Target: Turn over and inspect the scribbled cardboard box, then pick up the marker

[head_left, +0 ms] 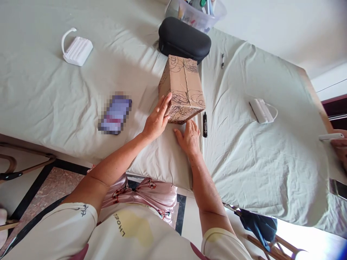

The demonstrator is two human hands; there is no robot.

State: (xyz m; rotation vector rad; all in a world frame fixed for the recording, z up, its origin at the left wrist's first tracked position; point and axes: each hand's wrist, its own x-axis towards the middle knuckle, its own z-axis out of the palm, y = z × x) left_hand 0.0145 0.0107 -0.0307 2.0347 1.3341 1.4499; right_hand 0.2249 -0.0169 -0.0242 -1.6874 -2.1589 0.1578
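A taped cardboard box (183,85) covered in black scribbles stands on the pale green sheet (81,94). My left hand (158,117) lies flat against the box's near left side, fingers stretched. My right hand (189,137) rests palm down on the sheet just in front of the box, fingertips at its lower edge, holding nothing. A black marker (205,124) lies on the sheet right beside my right hand.
Behind the box sit a black hard case (184,39) and a clear plastic tub (197,12). White gadgets with loops lie far left (76,50) and right (262,110). A blurred phone (115,113) lies left. Another person's hand (340,144) shows at the right edge.
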